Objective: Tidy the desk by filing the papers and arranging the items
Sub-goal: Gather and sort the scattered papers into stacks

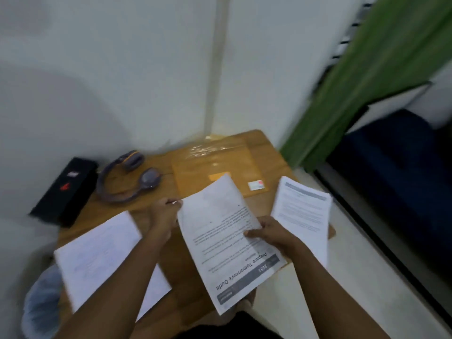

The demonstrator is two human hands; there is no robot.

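While pinching the printed sheet (220,216), thumb on top, in the right hand (271,236) above the near middle of the desk (271,152), steady its left edge with the left hand (162,216): curled there, blurred, cannot tell whether gripping paper. Square with right sheet (303,214) and near-left sheet (97,255) before filing. Carry flat to yellow folder (215,165), far centre. Avoid creasing at thumb; keep clear of headphones (127,177), far left.
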